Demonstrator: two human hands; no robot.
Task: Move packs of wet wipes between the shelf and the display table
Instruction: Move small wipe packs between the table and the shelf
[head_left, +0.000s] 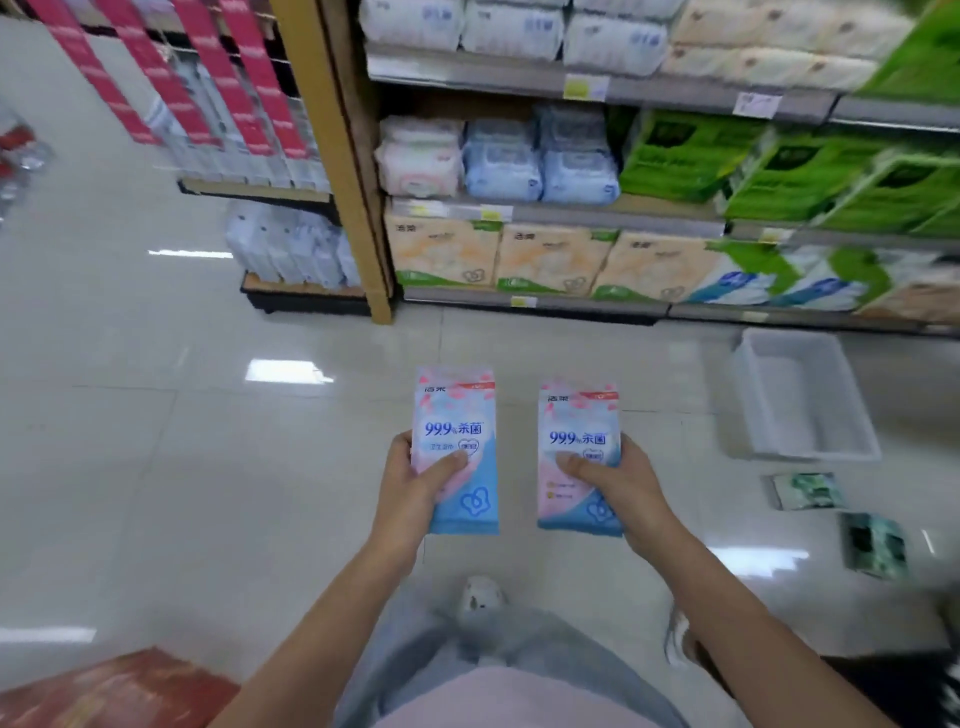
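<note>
In the centre of the frame the left hand (415, 483) grips one pack of wet wipes, the left pack (457, 415), by its lower half. The thumb lies curled across the printed front and the other fingers wrap round the left edge and behind. Just to the right, the right hand (618, 483) holds a matching second pack, the right pack (579, 415), the same way, with the thumb on the front and the fingers round the right edge. Both packs are pink and blue and stand upright with the print facing the camera. They are held side by side, apart from each other, above the glossy tiled floor (208, 467) and well apart from the shelf (613, 215)

The shelf fills the upper right of the frame. On its middle level, upper centre, sits a pink-and-white bundle (421, 161) with two blue bundles (501, 161) beside it, and green tissue packs (685, 156) further right. The level below holds orange-and-white tissue packs (550, 260)

Toward the right edge a white plastic bin (810, 405) lies on the floor near the foot of the shelf. Below it in the frame two dark green packets (808, 491) lie flat on the tiles, apart from each other. A red surface (119, 691) shows in the lower left corner; what it is cannot be told. A pale shoe (480, 597) shows at bottom centre
</note>
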